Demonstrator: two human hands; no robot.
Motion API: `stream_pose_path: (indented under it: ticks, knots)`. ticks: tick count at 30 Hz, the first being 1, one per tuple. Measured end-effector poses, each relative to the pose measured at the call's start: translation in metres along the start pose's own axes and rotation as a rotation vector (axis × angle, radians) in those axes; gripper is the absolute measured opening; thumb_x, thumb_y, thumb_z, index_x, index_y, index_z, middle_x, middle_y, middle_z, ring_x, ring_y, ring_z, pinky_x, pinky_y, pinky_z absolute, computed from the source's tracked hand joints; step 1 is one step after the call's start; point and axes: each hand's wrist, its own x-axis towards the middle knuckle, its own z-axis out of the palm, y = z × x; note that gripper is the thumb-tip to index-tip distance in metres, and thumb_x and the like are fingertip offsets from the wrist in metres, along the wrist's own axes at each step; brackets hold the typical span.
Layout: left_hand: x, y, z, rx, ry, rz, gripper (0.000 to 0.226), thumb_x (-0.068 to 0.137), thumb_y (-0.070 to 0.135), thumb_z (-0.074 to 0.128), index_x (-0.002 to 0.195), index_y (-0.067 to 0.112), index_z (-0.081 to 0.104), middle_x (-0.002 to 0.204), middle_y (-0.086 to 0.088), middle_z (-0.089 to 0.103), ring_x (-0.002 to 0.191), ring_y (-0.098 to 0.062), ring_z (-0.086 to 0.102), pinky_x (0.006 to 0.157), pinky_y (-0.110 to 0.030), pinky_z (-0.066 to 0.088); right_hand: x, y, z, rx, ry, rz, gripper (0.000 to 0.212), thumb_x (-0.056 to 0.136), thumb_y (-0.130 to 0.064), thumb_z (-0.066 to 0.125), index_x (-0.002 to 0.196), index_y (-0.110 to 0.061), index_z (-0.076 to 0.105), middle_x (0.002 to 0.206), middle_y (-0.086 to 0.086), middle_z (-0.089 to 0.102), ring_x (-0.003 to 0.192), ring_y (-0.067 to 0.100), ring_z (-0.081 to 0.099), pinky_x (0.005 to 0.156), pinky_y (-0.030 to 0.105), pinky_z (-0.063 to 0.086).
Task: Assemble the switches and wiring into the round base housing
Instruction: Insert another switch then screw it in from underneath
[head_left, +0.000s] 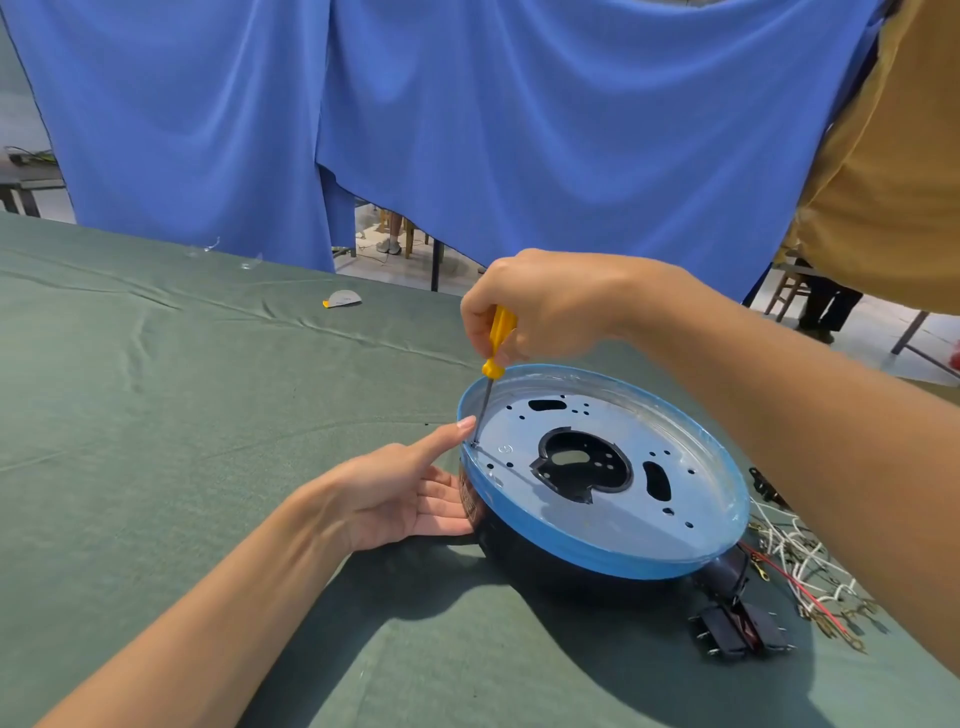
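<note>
The round base housing (571, 552) is placed on the green-covered bench (208, 415), with its perforated metal plate (597, 428) turned upward. A yellow screwdriver (500, 338) is gripped from above by the right hand (550, 306). Its tip is set near the left rim, probably so that the plate can be fastened. The housing is steadied by the left hand (400, 488): the fingers are laid straight against its side, and the index finger touches the shaft. The black switches (737, 631) and wires (800, 561) lie just beside the housing at the right, not yet fitted.

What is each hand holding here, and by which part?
The right hand grips the yellow screwdriver by its handle. The left hand grips nothing; its straight fingers touch the round base housing.
</note>
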Motion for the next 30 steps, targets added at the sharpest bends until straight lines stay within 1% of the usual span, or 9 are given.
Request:
stream_pose_path:
  ticks: [5, 11, 15, 18, 20, 23, 26, 28, 30]
  knots:
    - [0.000, 0.000, 0.000, -0.007, 0.000, 0.006, 0.082, 0.054, 0.050, 0.082, 0.104, -0.011, 0.060, 0.084, -0.022, 0.072, 0.071, -0.027, 0.072, 0.063, -0.032, 0.059, 0.004, 0.004, 0.001, 0.042, 0.004, 0.063, 0.009, 0.083, -0.030, 0.070, 0.076, -0.026, 0.067, 0.062, -0.005, 0.069, 0.050, -0.001, 0.058, 0.051, 0.021, 0.039]
    - [-0.001, -0.001, 0.002, -0.008, 0.013, 0.017, 0.082, 0.055, 0.050, 0.081, 0.106, -0.010, 0.058, 0.083, -0.021, 0.072, 0.070, -0.027, 0.072, 0.062, -0.033, 0.059, 0.015, 0.004, 0.010, 0.023, 0.030, 0.244, 0.046, 0.095, -0.032, 0.049, 0.056, -0.009, 0.054, 0.032, -0.005, 0.049, 0.027, 0.012, 0.042, 0.042, 0.019, 0.035]
    - [-0.001, 0.000, 0.003, -0.012, 0.019, 0.025, 0.080, 0.056, 0.050, 0.081, 0.104, -0.010, 0.059, 0.082, -0.021, 0.072, 0.069, -0.026, 0.072, 0.061, -0.032, 0.059, 0.009, 0.000, 0.001, 0.004, -0.081, 0.251, 0.042, 0.093, -0.053, 0.052, 0.081, -0.013, 0.059, 0.055, -0.003, 0.059, 0.043, 0.013, 0.055, 0.046, 0.020, 0.042]
    - [-0.001, 0.001, 0.002, -0.019, 0.019, 0.025, 0.077, 0.058, 0.048, 0.081, 0.103, -0.011, 0.060, 0.081, -0.021, 0.072, 0.067, -0.026, 0.072, 0.060, -0.032, 0.059, 0.002, -0.001, -0.003, 0.015, -0.098, 0.164, 0.020, 0.093, -0.033, 0.060, 0.099, -0.014, 0.064, 0.072, -0.002, 0.067, 0.051, 0.008, 0.060, 0.035, 0.013, 0.037]
    - [-0.002, 0.001, 0.002, -0.031, 0.016, 0.018, 0.075, 0.059, 0.047, 0.081, 0.101, -0.012, 0.061, 0.082, -0.022, 0.072, 0.068, -0.027, 0.072, 0.059, -0.032, 0.059, 0.002, -0.001, 0.000, -0.005, -0.032, 0.119, 0.013, 0.091, -0.027, 0.064, 0.094, -0.014, 0.068, 0.066, -0.003, 0.069, 0.057, 0.009, 0.064, 0.040, 0.015, 0.038]
    - [-0.001, 0.001, 0.002, -0.032, 0.022, 0.012, 0.080, 0.056, 0.047, 0.083, 0.103, -0.013, 0.061, 0.087, -0.024, 0.072, 0.072, -0.029, 0.073, 0.062, -0.034, 0.060, 0.007, -0.002, 0.007, -0.001, 0.074, 0.111, 0.029, 0.090, -0.034, 0.063, 0.076, -0.010, 0.068, 0.056, 0.001, 0.067, 0.051, 0.011, 0.061, 0.045, 0.020, 0.040]
    - [-0.001, 0.001, 0.001, -0.031, 0.027, 0.001, 0.084, 0.054, 0.048, 0.085, 0.106, -0.013, 0.060, 0.088, -0.024, 0.072, 0.073, -0.029, 0.073, 0.062, -0.035, 0.060, 0.014, -0.006, 0.015, -0.002, 0.113, 0.164, 0.044, 0.095, -0.033, 0.052, 0.059, -0.010, 0.046, 0.050, 0.005, 0.051, 0.053, 0.022, 0.045, 0.045, 0.025, 0.031]
    - [-0.001, 0.001, 0.002, -0.048, 0.028, -0.007, 0.087, 0.052, 0.047, 0.086, 0.107, -0.013, 0.058, 0.088, -0.024, 0.072, 0.072, -0.030, 0.073, 0.061, -0.034, 0.059, 0.017, -0.006, 0.014, 0.012, 0.095, 0.214, 0.048, 0.096, -0.040, 0.050, 0.059, -0.012, 0.041, 0.054, 0.004, 0.045, 0.055, 0.023, 0.042, 0.047, 0.026, 0.029]
    - [-0.001, 0.002, 0.002, -0.052, 0.028, -0.011, 0.090, 0.049, 0.048, 0.086, 0.108, -0.014, 0.058, 0.088, -0.024, 0.072, 0.073, -0.029, 0.073, 0.060, -0.033, 0.059, 0.015, -0.005, 0.008, 0.013, 0.017, 0.241, 0.048, 0.092, -0.053, 0.051, 0.067, -0.012, 0.056, 0.057, 0.002, 0.058, 0.050, 0.019, 0.051, 0.046, 0.023, 0.035]
